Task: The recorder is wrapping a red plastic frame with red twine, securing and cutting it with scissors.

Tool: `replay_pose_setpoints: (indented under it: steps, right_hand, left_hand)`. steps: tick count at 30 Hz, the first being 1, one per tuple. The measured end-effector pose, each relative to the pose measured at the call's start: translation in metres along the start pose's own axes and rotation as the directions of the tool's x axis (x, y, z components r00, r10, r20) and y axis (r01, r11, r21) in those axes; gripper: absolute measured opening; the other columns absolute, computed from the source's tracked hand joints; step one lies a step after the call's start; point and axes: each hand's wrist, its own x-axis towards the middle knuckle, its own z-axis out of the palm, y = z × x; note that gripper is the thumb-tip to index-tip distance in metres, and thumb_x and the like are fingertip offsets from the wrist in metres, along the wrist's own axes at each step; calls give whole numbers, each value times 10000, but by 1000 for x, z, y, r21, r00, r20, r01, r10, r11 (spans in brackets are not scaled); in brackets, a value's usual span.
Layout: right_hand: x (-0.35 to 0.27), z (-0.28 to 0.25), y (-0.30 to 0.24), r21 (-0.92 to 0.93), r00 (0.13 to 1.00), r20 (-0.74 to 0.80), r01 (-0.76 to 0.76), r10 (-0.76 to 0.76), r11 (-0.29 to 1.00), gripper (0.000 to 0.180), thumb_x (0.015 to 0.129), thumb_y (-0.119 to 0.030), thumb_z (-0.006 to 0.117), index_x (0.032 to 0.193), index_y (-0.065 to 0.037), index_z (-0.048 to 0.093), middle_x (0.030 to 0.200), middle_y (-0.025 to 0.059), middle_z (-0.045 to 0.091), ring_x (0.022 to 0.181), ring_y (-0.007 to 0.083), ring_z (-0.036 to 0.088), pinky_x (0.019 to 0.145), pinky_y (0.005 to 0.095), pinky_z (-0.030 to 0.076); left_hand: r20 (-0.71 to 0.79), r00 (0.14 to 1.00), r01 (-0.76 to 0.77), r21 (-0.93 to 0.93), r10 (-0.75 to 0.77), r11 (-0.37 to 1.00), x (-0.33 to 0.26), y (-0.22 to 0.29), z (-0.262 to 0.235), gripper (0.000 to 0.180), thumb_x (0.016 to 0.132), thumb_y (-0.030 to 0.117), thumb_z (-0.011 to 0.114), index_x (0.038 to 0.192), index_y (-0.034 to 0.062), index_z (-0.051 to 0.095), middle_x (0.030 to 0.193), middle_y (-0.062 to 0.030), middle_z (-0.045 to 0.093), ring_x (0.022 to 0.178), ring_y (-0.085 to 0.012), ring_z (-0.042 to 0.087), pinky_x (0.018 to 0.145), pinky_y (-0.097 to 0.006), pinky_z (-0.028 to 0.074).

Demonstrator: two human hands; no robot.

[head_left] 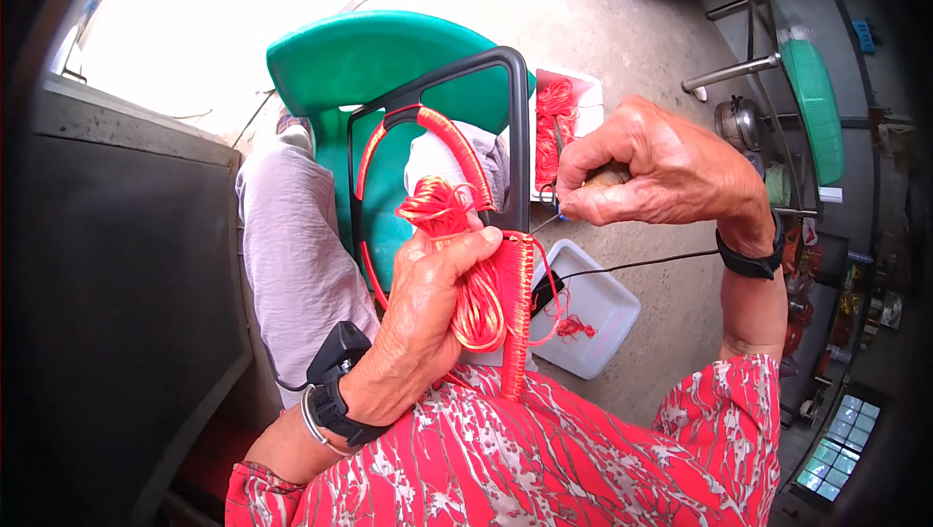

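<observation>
A dark frame [521, 119] with rounded corners and a curved inner bar lies across my lap. Red and gold cord is wound along the curved bar [457, 138], and a tight red woven band [516, 308] covers the frame's near right side. My left hand [413, 298] is closed around a looped hank of red cord [478, 308], its thumb pressing on the band's top end. In the closed fingers of my right hand [661, 167] is a hook-like tool with a wooden handle [608, 175]. Its thin metal shaft points to the band's upper corner; the tip is hard to make out.
A green plastic chair [379, 46] stands in front of me. To its right, a white box [587, 104] holds red cord and what look like scissors. A white tray [610, 328] with cord scraps sits nearer. A black cable [651, 261] crosses above it. A dark panel [126, 264] stands left.
</observation>
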Motion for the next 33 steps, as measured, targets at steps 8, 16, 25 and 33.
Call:
replay_pose_setpoints:
  steps: [8, 16, 25, 33]
  right_hand:
    - [-11, 10, -7, -160, 979, -159, 102, -128, 982, 183, 826, -167, 661, 831, 16, 658, 624, 151, 591, 538, 250, 572, 525, 343, 430]
    - [-22, 29, -34, -267, 949, -315, -56, -32, 962, 134, 831, -147, 660, 839, -13, 658, 600, 168, 555, 511, 334, 536, 499, 387, 405]
    - [-30, 55, -46, -335, 885, -463, -221, 44, 916, 131, 851, -162, 611, 788, -47, 607, 549, 162, 537, 552, 357, 586, 522, 441, 446]
    - [-33, 60, -35, -153, 757, -651, -209, 60, 966, 118, 882, -126, 625, 906, -12, 643, 632, 121, 576, 532, 182, 560, 513, 303, 418]
  left_hand:
    - [-29, 1000, 6, -27, -6, 1000, 3, 2, 6, 184, 903, 148, 623, 1016, 22, 551, 833, -98, 673, 701, -170, 683, 620, -299, 595]
    - [-43, 999, 24, -26, -25, 999, 6, 4, 7, 243, 870, 48, 619, 1076, 29, 492, 883, -65, 601, 756, -164, 656, 666, -299, 573]
    - [-5, 1000, 18, -72, -19, 997, 15, -3, -3, 158, 850, 18, 611, 961, 29, 499, 813, -53, 584, 705, -154, 639, 646, -294, 568]
    - [-4, 1000, 12, -39, -12, 999, 15, -3, -4, 106, 871, 41, 581, 958, 1, 535, 827, -87, 635, 695, -176, 670, 609, -312, 596]
